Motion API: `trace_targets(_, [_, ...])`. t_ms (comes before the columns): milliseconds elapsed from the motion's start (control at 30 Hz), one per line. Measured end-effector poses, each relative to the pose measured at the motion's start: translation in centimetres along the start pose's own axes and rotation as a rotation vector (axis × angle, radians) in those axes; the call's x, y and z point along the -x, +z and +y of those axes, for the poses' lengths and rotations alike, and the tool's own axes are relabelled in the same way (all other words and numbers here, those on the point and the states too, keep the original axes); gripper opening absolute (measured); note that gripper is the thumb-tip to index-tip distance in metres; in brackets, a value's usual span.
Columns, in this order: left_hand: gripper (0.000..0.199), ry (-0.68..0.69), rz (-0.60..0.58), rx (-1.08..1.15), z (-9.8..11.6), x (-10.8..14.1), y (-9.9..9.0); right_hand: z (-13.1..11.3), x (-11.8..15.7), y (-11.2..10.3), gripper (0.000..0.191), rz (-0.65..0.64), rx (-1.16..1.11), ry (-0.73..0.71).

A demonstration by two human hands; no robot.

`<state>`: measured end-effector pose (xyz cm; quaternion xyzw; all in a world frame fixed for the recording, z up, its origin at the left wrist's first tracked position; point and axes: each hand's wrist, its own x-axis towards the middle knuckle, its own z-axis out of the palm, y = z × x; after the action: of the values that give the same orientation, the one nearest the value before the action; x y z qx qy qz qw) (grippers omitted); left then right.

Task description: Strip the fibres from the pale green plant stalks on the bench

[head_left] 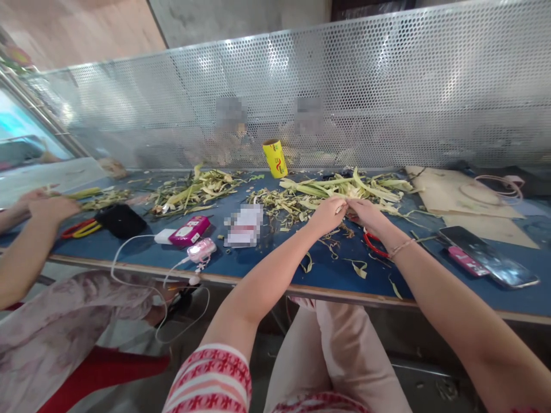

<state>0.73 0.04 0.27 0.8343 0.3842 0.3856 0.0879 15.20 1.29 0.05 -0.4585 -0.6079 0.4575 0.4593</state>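
Observation:
Side by side at the near edge of a heap of pale green leaf strips point(344, 186), my left hand point(328, 214) and my right hand point(365, 216) meet at the fingertips. Both are closed in a pinch. Whatever lies between the fingers is too small or hidden to name. Under my right hand, a red scissor-like handle point(375, 245) shows in part on the blue table point(267, 265). Short dry scraps point(279, 205) lie to the left of my hands, and a few curled peelings point(358, 268) lie nearer to me.
A co-worker's hands point(54, 206) are at the far left, beside another leaf heap point(193, 192). A yellow tube point(275, 159) stands before the perforated metal screen point(387, 86). A magenta box point(189, 230), a dark phone point(488, 255) and brown paper point(456, 192) lie on the table.

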Motion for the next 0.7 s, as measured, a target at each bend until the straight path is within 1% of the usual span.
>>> trace_targets(67, [0.020,-0.004,-0.015,-0.016,0.0,0.1,0.1,0.1,0.0,0.2,0.038,-0.024,-0.107,0.060])
trace_targets(200, [0.020,0.009,0.000,-0.011,0.1,0.2,0.2,-0.2,0.3,0.2,0.035,-0.018,-0.246,0.141])
trace_targets(267, [0.021,0.004,0.002,0.003,0.2,0.3,0.2,-0.5,0.6,0.2,0.038,-0.002,-0.277,0.118])
trace_targets(367, [0.020,-0.036,0.006,0.056,0.5,0.4,0.2,-0.8,1.0,0.3,0.042,0.018,-0.283,0.047])
trace_targets(500, [0.019,-0.126,0.012,0.127,0.7,0.4,0.5,-0.8,1.1,0.4,0.042,0.040,-0.260,0.033])
trace_targets(633, [0.022,-0.157,0.022,0.187,1.0,0.4,0.7,-0.4,1.0,0.4,0.039,0.078,-0.229,-0.001])
trace_targets(700, [0.022,-0.165,0.013,0.240,1.1,0.5,0.7,-0.1,1.0,0.4,0.036,0.067,-0.221,-0.024])
